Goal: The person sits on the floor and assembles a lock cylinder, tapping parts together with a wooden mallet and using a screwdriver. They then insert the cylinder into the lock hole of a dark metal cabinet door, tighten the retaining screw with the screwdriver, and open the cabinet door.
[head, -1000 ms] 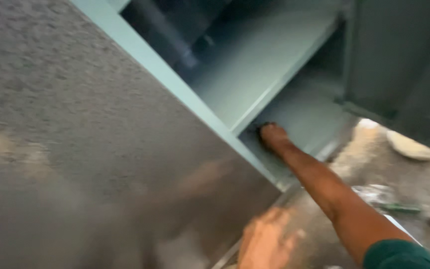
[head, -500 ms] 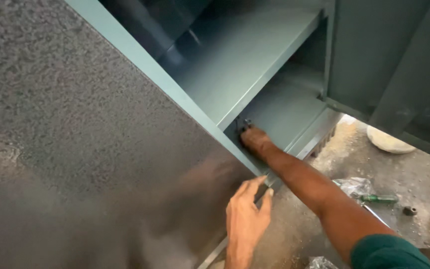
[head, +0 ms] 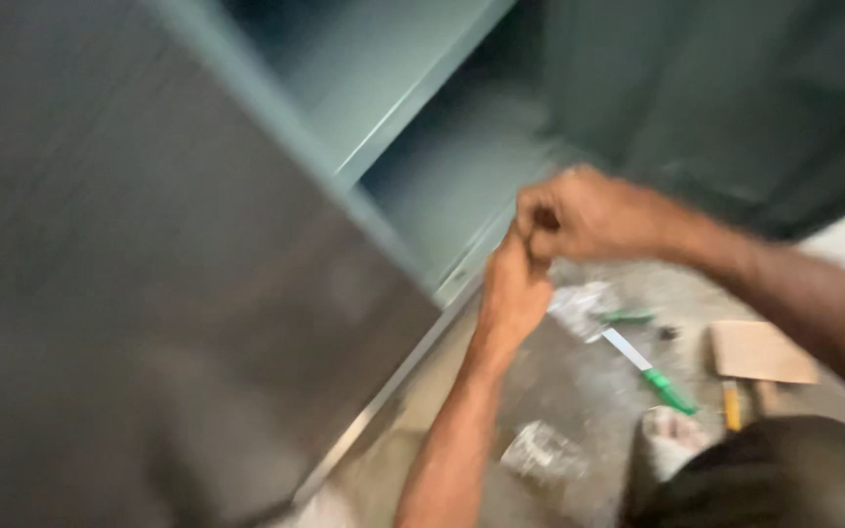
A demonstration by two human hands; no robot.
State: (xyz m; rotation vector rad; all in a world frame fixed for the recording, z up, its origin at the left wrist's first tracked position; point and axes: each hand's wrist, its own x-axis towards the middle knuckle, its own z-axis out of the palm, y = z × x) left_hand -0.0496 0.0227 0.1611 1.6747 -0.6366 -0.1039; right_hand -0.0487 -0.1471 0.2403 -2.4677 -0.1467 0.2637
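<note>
Hands meet before the open teal metal cabinet: left hand and right hand curl closed, fingertips touching (whatever they pinch is blurred), above a green-handled tool.

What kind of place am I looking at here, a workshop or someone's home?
Probably a workshop or fitting site. Both hands, left and right, meet in front of an open grey-green metal cabinet, and a green-handled tool, plastic packets and a cardboard piece lie on the rough concrete floor.

The cabinet stands at the left, its door in front. The left hand and right hand touch before its lower shelf. A screwdriver and cardboard piece lie on the floor to the right.
</note>
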